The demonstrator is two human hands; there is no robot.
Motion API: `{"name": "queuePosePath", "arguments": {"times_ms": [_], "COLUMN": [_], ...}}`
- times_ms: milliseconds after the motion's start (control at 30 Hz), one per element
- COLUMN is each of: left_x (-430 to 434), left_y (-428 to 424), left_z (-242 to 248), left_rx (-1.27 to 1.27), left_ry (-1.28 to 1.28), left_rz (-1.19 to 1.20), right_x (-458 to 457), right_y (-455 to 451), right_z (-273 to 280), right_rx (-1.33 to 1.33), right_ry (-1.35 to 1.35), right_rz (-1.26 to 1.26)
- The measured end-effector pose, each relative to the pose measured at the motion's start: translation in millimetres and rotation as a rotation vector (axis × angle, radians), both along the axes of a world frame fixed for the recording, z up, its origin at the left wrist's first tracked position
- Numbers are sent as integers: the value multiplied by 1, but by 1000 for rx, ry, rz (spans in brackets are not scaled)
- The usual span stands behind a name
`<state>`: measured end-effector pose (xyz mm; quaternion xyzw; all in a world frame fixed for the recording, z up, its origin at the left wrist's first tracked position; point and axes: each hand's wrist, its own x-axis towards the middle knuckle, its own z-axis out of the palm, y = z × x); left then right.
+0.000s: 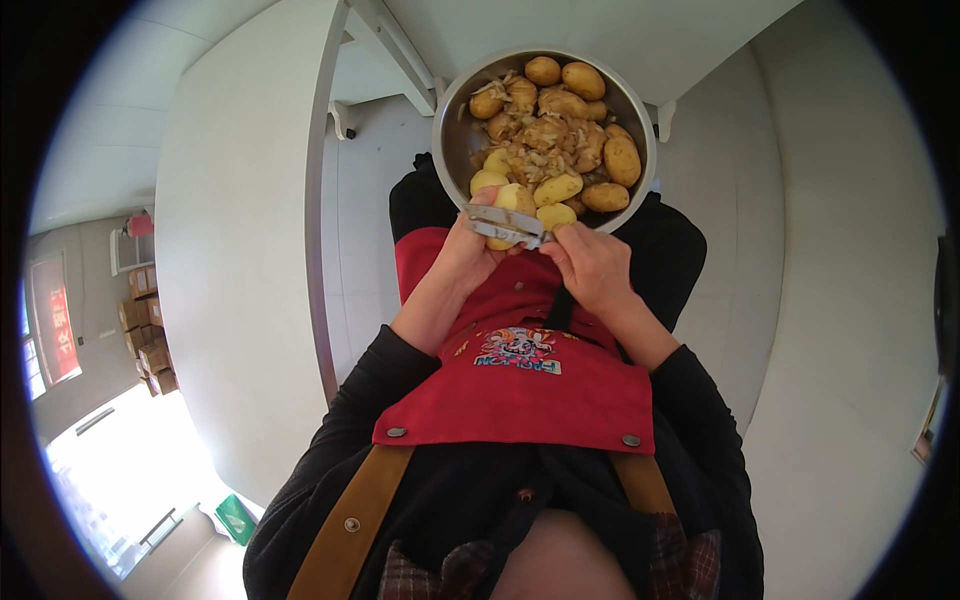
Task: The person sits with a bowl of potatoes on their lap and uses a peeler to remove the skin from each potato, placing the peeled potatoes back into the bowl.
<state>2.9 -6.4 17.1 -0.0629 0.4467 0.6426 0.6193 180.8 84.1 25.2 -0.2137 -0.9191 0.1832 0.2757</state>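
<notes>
My left hand (474, 251) grips a partly peeled potato (517, 196) above the near rim of a round metal bowl (445, 142). The handle of a metal peeler (504, 223) is in my right hand (592, 262), and its blade lies across that potato, hiding part of it. Peeled yellow potatoes (558, 189) sit in the near part of the bowl. Unpeeled brown potatoes (622, 160) lie along the right and far sides. Loose peelings (541, 163) are heaped over the potatoes in the middle.
The bowl rests at my lap, over a red apron (517, 405) and black trousers (679, 240). A white table panel (240, 225) stands close on the left, and another white panel (600, 30) is beyond the bowl. Cardboard boxes (150, 337) are stacked far left.
</notes>
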Motion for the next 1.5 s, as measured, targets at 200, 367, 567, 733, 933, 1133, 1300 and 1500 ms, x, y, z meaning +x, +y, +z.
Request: {"name": "queuePosePath", "arguments": {"times_ms": [200, 367, 567, 733, 933, 1133, 1300, 1500], "left_x": [-12, -4, 1, -6, -7, -14, -5, 3], "left_y": [-9, -11, -15, -10, -2, -10, -1, 2], "left_z": [-8, -11, -8, 1, -15, -26, -6, -18], "left_rx": [142, 84, 165, 147, 36, 114, 74, -49], "left_ry": [70, 283, 332, 94, 55, -46, -214, -150], "left_rz": [-155, -93, -139, -76, -92, -138, 79, 129], "right_x": [20, 8, 6, 24, -2, 19, 21, -5], "right_y": [42, 21, 36, 45, -6, 39, 36, -2], "right_z": [-34, -18, -21, -31, 2, -35, -33, 3], "right_rx": [-2, -156, -125, -202, -155, -31, -163, -66], "right_ry": [-102, -55, -324, -330, -10, -254, -160, -14], "right_rz": [-187, -153, -240, -335, -89, -240, -289, -86]}}
